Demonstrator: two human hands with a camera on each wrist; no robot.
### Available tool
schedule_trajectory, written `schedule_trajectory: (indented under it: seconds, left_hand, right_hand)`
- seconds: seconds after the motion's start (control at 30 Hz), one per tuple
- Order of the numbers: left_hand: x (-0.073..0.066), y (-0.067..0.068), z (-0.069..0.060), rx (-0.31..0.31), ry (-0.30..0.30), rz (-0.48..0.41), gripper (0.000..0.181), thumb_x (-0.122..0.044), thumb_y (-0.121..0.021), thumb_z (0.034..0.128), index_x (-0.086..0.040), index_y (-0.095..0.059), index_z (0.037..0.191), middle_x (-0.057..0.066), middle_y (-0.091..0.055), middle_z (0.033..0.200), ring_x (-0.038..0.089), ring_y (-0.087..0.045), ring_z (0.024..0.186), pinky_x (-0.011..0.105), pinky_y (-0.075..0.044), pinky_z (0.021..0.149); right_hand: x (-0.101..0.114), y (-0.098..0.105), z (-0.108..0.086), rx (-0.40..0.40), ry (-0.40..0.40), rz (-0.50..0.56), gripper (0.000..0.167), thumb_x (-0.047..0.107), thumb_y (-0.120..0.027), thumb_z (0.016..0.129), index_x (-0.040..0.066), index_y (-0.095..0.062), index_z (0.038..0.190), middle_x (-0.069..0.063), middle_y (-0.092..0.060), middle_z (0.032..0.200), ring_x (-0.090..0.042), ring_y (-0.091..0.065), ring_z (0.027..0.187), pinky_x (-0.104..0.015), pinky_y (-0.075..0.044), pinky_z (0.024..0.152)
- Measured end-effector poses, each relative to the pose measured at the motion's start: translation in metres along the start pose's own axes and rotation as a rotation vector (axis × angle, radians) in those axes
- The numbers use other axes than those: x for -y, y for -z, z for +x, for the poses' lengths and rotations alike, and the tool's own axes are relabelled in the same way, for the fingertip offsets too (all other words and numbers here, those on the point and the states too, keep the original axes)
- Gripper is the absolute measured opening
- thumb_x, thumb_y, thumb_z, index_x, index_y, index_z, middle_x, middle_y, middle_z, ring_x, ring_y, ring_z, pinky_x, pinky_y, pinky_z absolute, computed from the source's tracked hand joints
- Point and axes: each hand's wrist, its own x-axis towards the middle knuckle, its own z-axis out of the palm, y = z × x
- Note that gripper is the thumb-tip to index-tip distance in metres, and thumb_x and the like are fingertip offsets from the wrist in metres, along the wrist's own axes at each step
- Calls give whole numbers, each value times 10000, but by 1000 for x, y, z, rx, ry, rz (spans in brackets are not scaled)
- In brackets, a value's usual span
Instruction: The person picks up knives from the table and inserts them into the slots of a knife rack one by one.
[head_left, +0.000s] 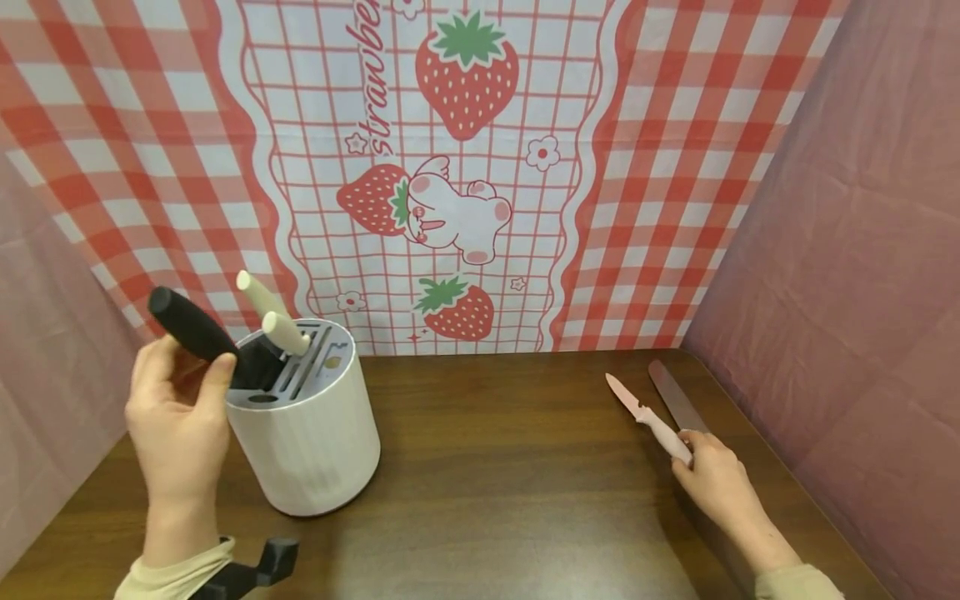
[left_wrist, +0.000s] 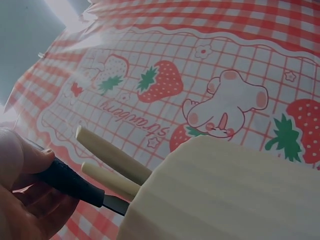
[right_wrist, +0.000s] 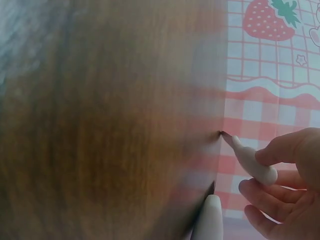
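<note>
On the left stands a white knife block with a grey slotted top. My left hand grips a black-handled knife, its dark blade partly down in the block's top; the left wrist view shows the thumb on the handle. Two cream handles rise from slots beside it. At the right, my right hand pinches the end of a small pale pink paring knife between thumb and fingers, blade pointing away. Close by lies a longer knife; its pale handle shows in the right wrist view.
The brown wooden table meets a red-and-white strawberry cloth at the back. Pinkish fabric walls close in both sides. A black strap mount sits on the left wrist.
</note>
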Motion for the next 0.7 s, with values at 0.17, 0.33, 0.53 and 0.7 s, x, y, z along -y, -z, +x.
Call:
schedule_trajectory:
  seconds: [0.17, 0.33, 0.53, 0.7]
  left_hand:
    - [5, -2, -1, 10, 37, 34, 371, 62, -654, 767, 25, -605, 1133, -139, -512, 906, 31, -559, 853, 96, -448, 745]
    - [11, -4, -3, 22, 65, 44, 365, 59, -644, 777, 45, -595, 1139, -145, -509, 915, 21, -558, 853, 92, -443, 747]
    - [15, -6, -3, 43, 69, 75, 356, 53, -645, 779, 50, -596, 1132, -169, -498, 900, 1, -552, 842, 88, -435, 739]
    - [17, -9, -3, 57, 92, 77, 365, 52, -639, 785, 39, -591, 1146, -172, -501, 912, 1, -557, 849, 82, -441, 759]
  right_hand:
    - [0, 0, 2, -42, 6, 7, 329, 26, -615, 724, -112, -562, 1017, -202, -596, 818, -235, -526, 610, -414, -427, 476]
    - [0, 0, 2, -79, 17, 9, 340, 22, -618, 715, -95, -559, 1029, -189, -594, 804, -230, -523, 591, -409, -409, 463]
    - [0, 2, 2, -97, 25, 7, 349, 15, -623, 702, -87, -558, 1029, -193, -598, 797, -243, -540, 583, -417, -405, 451]
    - [1, 2, 2, -109, 34, 10, 334, 15, -623, 696, -81, -563, 1010, -192, -599, 788, -249, -549, 582, -410, -405, 442]
